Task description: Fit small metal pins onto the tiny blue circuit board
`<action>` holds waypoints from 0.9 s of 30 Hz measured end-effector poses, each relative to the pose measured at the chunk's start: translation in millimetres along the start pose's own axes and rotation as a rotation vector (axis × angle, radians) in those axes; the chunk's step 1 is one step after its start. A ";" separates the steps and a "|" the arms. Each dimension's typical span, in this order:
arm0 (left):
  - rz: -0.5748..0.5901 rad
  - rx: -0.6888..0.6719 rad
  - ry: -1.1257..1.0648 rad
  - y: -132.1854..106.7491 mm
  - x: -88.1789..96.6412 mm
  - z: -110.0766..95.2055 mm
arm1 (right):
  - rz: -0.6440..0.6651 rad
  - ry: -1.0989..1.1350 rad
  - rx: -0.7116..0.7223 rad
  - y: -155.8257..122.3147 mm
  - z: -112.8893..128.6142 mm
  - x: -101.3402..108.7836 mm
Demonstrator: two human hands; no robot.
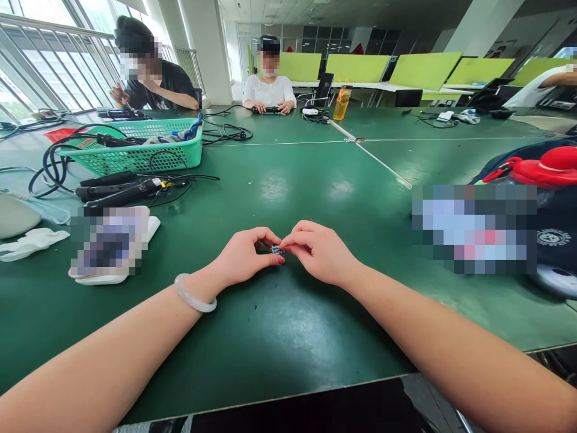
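Note:
A small dark, shiny, patterned piece (276,249) sits between my two hands, just above the green table (288,325); it is too small and too covered to name. My left hand (246,255) pinches it from the left between thumb and fingers, and a pale bangle (195,293) circles that wrist. From the right, my right hand (322,251) meets it with thumb and forefinger pressed together at its edge. The fingertips of both hands nearly touch and hide part of the piece.
Left lie a phone (110,243), black tools with cables (119,191) and a green basket (135,153). To the right are a blurred item (478,228) and a red object (545,165). An orange bottle (342,103) stands far back. Two people sit across the table.

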State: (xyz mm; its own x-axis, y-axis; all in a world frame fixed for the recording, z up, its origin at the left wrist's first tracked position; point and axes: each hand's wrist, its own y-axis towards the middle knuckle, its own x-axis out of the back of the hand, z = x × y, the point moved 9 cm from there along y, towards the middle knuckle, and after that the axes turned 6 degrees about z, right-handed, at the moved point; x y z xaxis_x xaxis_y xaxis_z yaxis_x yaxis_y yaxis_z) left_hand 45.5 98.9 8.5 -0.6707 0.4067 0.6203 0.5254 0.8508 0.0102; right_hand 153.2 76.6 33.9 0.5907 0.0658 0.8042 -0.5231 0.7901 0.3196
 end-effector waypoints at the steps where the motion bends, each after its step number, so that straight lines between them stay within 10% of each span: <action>1: 0.002 0.000 0.003 0.0 -0.2 0.2 | 0.005 -0.002 0.000 0.0 0.0 -0.1; 27: -0.099 0.098 0.147 0.6 10.5 14.6 | 0.222 -0.082 -0.093 0.9 -12.4 -21.1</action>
State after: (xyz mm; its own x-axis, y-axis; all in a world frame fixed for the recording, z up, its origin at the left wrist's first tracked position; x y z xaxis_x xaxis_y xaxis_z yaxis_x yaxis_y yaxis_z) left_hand 31.1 108.6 3.5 -0.6292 0.2723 0.7279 0.4019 0.9157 0.0049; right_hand 147.9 83.4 11.0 0.4139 0.1977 0.8886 -0.5737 0.8145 0.0860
